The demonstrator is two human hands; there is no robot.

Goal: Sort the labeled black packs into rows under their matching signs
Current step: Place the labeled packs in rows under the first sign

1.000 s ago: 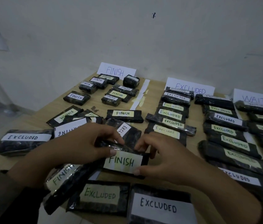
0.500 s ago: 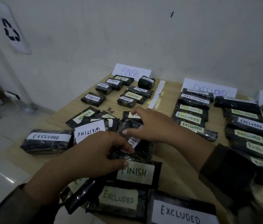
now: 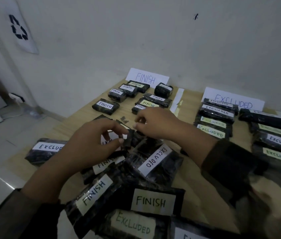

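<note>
Presently on the wooden table [image 3: 77, 118], item by item.

- Left hand [image 3: 91, 145]: fingers curled, thumb and forefinger pinching the near end of a black pack [image 3: 130, 139]. This pack sits at the far side of the unsorted heap, mid-table, and its label is hidden.
- Right hand [image 3: 155, 123]: fingers bent close together, tips lowered to the heap just beyond the left hand. Whether it grips anything cannot be told.
- Unsorted heap, near edge, packs overlapping:
  - turned EXCLUDED pack [image 3: 155, 159], label running lengthwise
  - tilted FINISH pack [image 3: 94, 190]
  - level FINISH pack [image 3: 153, 201]
  - green-lettered EXCLUDED pack [image 3: 132, 225], partly under the two FINISH packs
  - lone EXCLUDED pack [image 3: 48, 149], lying at the left, half behind the left wrist
- FINISH sign [image 3: 145, 78]: leaning on the wall at the far edge, with the FINISH rows [image 3: 127, 97] in two short columns below it.
- EXCLUDED sign [image 3: 233, 100]: to the right of the FINISH sign, with the EXCLUDED rows [image 3: 214, 121] in columns beneath it, reaching the right border.
- White strip [image 3: 177, 100]: lying on the table between the two groups.
- Recycling poster [image 3: 18, 30]: on the wall, upper left.
</note>
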